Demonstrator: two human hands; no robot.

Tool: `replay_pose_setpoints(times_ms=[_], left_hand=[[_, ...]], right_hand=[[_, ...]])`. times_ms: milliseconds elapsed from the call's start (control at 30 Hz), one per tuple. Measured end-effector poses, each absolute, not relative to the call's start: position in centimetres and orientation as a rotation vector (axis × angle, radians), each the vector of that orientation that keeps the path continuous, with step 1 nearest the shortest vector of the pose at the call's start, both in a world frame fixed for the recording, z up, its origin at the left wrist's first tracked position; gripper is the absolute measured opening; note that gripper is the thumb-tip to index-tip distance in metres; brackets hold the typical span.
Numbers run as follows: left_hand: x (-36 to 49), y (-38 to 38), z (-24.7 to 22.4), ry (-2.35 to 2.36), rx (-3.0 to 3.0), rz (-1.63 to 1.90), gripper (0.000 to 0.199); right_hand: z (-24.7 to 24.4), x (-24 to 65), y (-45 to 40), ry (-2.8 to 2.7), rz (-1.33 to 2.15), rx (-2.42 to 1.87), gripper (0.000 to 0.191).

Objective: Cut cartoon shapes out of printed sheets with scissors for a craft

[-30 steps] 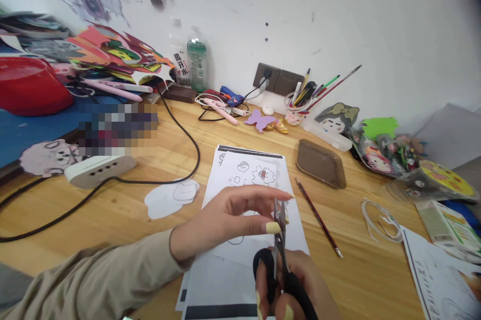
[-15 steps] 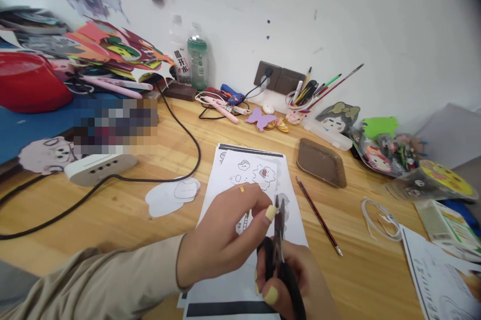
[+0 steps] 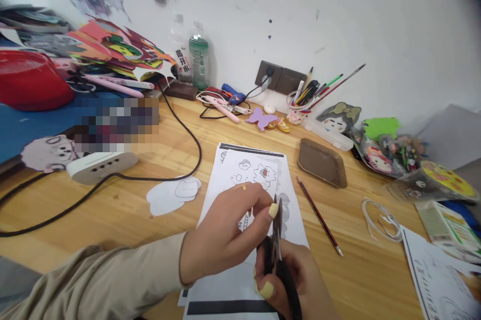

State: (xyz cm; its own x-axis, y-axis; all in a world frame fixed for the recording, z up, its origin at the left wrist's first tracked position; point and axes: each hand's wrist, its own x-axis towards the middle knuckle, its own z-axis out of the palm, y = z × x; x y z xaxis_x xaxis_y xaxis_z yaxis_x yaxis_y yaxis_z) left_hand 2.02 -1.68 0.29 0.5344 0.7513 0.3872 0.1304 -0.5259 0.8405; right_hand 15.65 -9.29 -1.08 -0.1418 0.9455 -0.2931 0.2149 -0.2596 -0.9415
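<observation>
Right hand [image 3: 291,277]: fingers closed around scissors [image 3: 277,237], blades pointing to 12 o'clock, slightly parted. Left hand [image 3: 225,227]: fingers curled, thumb beside blades; cannot tell whether anything is pinched. Printed sheets [image 3: 229,285] under both hands, on table [image 3: 361,280]. From scissors: pencil [image 3: 319,217] at 2 o'clock, brown tray [image 3: 322,162] at 1, white paper cutouts [image 3: 165,198] at 10.

Black-handled scissors [image 3: 278,255], blades upward (slightly parted, it seems), above printed sheets [image 3: 221,285]
</observation>
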Motion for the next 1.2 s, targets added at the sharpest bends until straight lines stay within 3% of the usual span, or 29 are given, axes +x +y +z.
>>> replay_pose_setpoints(times_ms=[1200], left_hand=[[1.67, -1.13, 0.35, 0.643, 1.765, 0.985, 0.012]], right_hand=[[-0.90, 15.91, -8.98, -1.269, 1.566, -1.433, 0.051]])
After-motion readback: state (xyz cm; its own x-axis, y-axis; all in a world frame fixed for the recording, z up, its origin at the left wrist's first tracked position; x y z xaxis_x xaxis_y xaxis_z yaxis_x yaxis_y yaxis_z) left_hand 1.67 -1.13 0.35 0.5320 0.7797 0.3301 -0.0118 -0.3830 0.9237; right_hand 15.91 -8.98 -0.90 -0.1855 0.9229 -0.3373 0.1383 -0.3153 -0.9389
